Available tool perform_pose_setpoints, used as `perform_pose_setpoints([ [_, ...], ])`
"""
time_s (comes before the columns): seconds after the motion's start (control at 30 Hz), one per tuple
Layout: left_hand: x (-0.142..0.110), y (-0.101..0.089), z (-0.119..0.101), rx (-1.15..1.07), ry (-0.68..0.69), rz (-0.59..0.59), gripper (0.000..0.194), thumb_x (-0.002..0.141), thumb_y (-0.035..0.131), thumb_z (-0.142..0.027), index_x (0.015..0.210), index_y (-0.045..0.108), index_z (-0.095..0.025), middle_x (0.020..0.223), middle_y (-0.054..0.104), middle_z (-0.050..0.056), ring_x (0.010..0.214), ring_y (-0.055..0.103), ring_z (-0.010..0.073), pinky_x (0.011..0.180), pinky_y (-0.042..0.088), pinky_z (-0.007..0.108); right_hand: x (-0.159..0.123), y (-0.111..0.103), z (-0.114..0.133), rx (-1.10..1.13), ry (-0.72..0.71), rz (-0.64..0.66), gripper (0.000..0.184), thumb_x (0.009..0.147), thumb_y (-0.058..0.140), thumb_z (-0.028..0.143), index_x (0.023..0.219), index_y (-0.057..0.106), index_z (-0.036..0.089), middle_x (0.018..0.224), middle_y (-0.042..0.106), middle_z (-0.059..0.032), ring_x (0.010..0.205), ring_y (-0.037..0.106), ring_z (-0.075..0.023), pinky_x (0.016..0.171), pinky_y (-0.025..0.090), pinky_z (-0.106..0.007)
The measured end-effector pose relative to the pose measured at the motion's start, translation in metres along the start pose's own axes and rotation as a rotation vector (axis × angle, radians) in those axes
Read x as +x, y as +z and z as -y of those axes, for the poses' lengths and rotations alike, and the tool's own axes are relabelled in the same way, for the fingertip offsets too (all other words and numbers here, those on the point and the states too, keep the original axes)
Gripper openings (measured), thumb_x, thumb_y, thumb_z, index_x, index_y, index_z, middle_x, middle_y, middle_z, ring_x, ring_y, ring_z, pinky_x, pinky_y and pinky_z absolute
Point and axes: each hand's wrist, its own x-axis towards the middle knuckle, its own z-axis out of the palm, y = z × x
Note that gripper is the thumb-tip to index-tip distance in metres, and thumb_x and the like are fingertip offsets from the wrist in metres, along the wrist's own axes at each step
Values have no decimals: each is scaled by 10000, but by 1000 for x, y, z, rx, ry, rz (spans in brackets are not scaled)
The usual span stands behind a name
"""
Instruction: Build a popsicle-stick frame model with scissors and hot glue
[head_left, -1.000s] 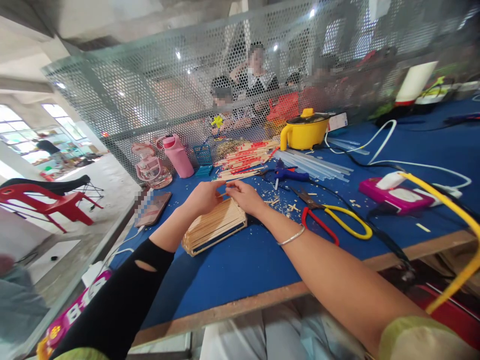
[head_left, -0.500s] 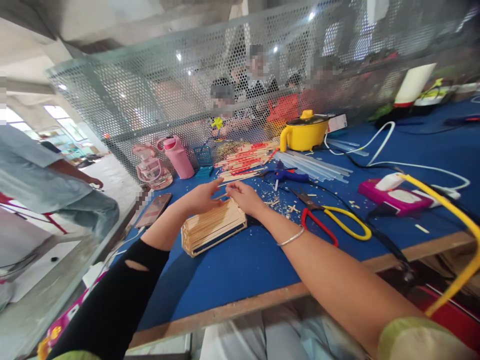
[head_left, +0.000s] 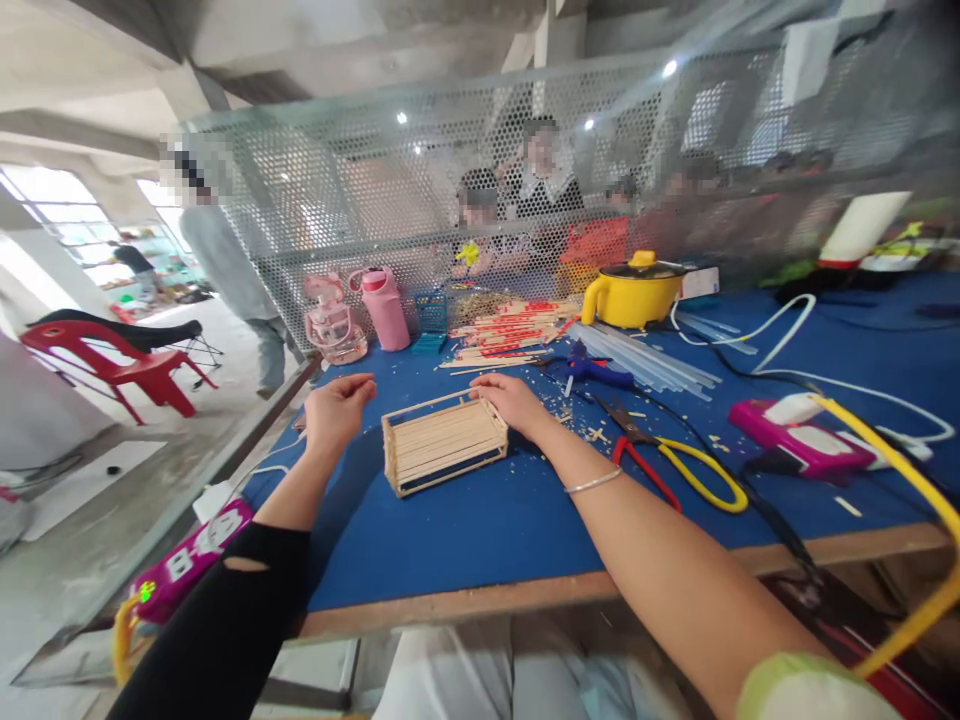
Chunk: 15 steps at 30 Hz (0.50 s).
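Observation:
A small box-shaped frame of thin wooden sticks [head_left: 446, 440] rests on the blue tabletop between my hands, its slatted panel facing up. My right hand [head_left: 511, 405] is closed at the frame's far right corner, thumb and fingers on its top stick. Left of the frame and apart from it, my left hand [head_left: 335, 412] hovers with its fingertips pinched together. Whatever is in that pinch, if anything, is too small to tell. Behind the frame lies a pile of red-marked wooden sticks [head_left: 517, 330]. A blue glue gun [head_left: 600, 370] and scissors with red and yellow handles [head_left: 637, 435] are to the right.
Clear glue sticks [head_left: 649, 355] lie before a yellow pot [head_left: 637, 292]. A pink bottle [head_left: 386, 312] and a clear pink bottle [head_left: 335, 325] stand by the perforated screen [head_left: 345, 215]. Purple power strips [head_left: 799, 438] with cables sit at both sides. A person [head_left: 232, 270] walks at left.
My left hand has moved away from the frame to the left, and its fingers have closed. My right hand stays at the corner. The view has shifted slightly; a person has walked past at left.

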Motion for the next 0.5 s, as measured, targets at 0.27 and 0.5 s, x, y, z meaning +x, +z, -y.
perform_pose_setpoints([
  [0.27, 1, -9, 0, 24, -6, -118, 302, 684, 644, -396, 840, 736, -154, 703, 714, 54, 645, 628, 169, 639, 468, 255, -10, 2, 7, -148, 15, -123, 203, 731, 521, 338, 722, 669, 199, 753, 708, -19, 742, 624, -172, 713, 451, -287],
  [0.5, -39, -32, -42, -140, 10, -334, 359, 776, 560, -461, 807, 701, -133, 598, 636, 15, 554, 581, 127, 543, 465, 222, -9, 11, 2, -146, 21, -234, 193, 712, 512, 325, 690, 654, 196, 688, 695, -14, 690, 622, -170, 698, 467, -292],
])
